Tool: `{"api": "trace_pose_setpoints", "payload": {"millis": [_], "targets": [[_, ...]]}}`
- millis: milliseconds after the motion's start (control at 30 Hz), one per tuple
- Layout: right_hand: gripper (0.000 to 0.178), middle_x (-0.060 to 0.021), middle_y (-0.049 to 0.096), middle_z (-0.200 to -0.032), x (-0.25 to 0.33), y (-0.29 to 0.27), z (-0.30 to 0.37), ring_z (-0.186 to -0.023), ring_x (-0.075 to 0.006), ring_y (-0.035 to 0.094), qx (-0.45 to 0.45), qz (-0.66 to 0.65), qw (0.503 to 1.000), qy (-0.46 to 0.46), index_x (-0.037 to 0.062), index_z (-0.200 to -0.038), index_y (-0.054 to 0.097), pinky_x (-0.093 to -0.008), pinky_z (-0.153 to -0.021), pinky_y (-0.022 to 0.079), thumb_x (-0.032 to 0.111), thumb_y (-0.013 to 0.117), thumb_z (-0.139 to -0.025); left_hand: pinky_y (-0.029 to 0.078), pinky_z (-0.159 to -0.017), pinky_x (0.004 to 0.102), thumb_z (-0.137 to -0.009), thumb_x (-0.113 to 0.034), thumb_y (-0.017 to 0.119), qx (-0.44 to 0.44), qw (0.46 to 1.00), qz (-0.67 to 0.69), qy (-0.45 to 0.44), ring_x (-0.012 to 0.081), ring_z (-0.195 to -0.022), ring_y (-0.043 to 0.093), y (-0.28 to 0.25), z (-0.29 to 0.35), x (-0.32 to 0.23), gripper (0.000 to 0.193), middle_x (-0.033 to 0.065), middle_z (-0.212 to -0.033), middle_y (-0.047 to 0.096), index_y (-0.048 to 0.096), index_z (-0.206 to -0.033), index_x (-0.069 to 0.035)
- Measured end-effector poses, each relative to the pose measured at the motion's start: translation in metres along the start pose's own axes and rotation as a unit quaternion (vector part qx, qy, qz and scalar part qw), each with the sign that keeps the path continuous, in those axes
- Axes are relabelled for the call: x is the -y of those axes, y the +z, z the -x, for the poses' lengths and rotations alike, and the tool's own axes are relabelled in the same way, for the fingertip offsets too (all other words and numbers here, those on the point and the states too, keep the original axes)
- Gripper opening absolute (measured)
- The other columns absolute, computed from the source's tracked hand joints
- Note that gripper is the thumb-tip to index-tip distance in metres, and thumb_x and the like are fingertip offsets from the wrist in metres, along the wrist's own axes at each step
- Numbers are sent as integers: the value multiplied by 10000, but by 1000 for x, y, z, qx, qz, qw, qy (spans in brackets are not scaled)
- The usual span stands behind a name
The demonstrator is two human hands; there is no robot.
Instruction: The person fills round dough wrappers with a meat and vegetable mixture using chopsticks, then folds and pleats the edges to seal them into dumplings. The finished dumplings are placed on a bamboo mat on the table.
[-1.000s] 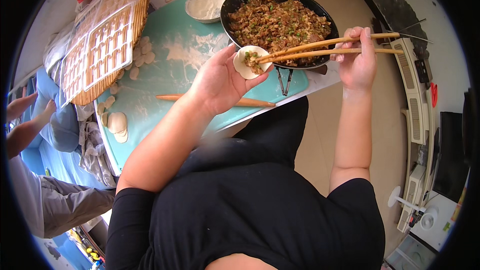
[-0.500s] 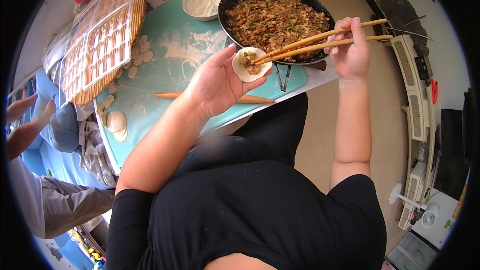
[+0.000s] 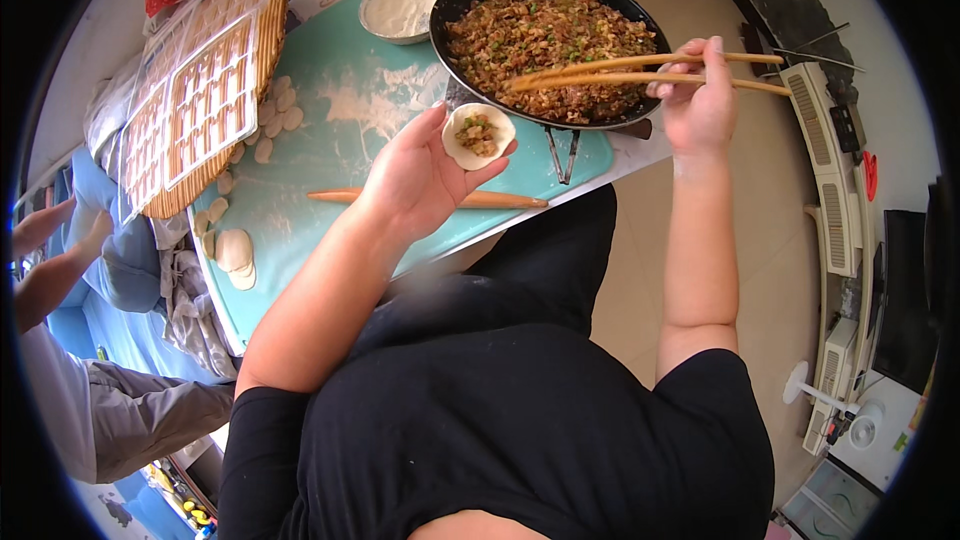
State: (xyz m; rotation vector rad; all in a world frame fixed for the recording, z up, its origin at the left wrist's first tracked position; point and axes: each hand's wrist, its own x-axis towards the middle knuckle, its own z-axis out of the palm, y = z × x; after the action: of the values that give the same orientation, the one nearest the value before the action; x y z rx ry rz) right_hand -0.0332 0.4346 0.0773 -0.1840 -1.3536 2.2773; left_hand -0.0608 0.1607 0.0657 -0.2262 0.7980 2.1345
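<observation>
On my upturned left hand (image 3: pixel 408 178) lies a round, pale dumpling wrapper (image 3: pixel 506 128), steadied by the fingers and thumb. A small mound of chopped filling (image 3: pixel 478 136) sits in its middle. My right hand (image 3: pixel 698 105) grips a pair of long wooden chopsticks (image 3: pixel 757 58). Their tips are over the black pan (image 3: pixel 437 32), at the surface of the brown filling (image 3: pixel 545 25) with green bits. Beneath my left wrist, a tapered wooden rolling pin (image 3: pixel 508 200) lies across the green mat (image 3: pixel 310 155), partly hidden by the arm.
Flour fills a metal bowl (image 3: pixel 403 38) left of the pan. Flattened dough pieces (image 3: pixel 290 120) and stacked wrappers (image 3: pixel 235 251) lie on the mat's left side. Divided plastic trays (image 3: pixel 213 90) rest on a woven tray (image 3: pixel 270 45). Another person's arms (image 3: pixel 55 265) show at far left.
The chopstick tips have left the wrapper and moved right to the pan, leaving filling behind. My left hand has shifted slightly left with the wrapper.
</observation>
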Motion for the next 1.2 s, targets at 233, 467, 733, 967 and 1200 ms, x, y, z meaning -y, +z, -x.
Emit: {"api": "trace_pose_setpoints", "payload": {"millis": [233, 467, 733, 967, 1200], "targets": [[293, -68, 506, -661, -18, 2, -2, -507, -155, 520, -8, 150, 985, -89, 14, -852, 503, -282, -471, 497, 292, 453, -933, 438, -943, 417, -976, -316, 255, -47, 999, 2, -6, 366, -1131, 487, -13, -1, 4, 464, 229, -1232, 462, 367, -1234, 53], [263, -65, 511, -649, -19, 14, 1, -511, -149, 510, 26, 191, 978, -76, 20, -849, 511, -285, -481, 480, 249, 426, -946, 422, -962, 428, -975, -295, 266, -35, 999, -1, -2, 354, -1129, 492, -24, -12, 7, 434, 223, -1232, 461, 361, -1221, 51], [259, -49, 514, -656, -25, 9, 4, -504, -126, 528, 55, 185, 981, -25, 18, -840, 526, -241, -465, 493, 253, 465, -929, 411, -975, 430, -976, -293, 262, -47, 999, 12, -14, 362, -1134, 485, -25, -16, 12, 434, 225, -1222, 470, 372, -1217, 50], [276, -65, 503, -667, -34, 7, 2, -486, -154, 527, -36, 113, 993, 5, 17, -816, 505, -289, -476, 527, 266, 462, -927, 419, -966, 429, -977, -298, 260, -43, 999, 7, -7, 369, -1131, 486, -25, -18, 12, 438, 225, -1227, 468, 372, -1218, 50], [292, -84, 465, -657, -25, -28, -9, -484, -212, 520, -168, 20, 985, 41, 15, -844, 475, -377, -513, 536, 295, 457, -925, 408, -966, 435, -975, -297, 270, -18, 1000, -8, 3, 361, -1135, 487, -19, -17, 3, 433, 213, -1241, 463, 358, -1230, 41]]}}
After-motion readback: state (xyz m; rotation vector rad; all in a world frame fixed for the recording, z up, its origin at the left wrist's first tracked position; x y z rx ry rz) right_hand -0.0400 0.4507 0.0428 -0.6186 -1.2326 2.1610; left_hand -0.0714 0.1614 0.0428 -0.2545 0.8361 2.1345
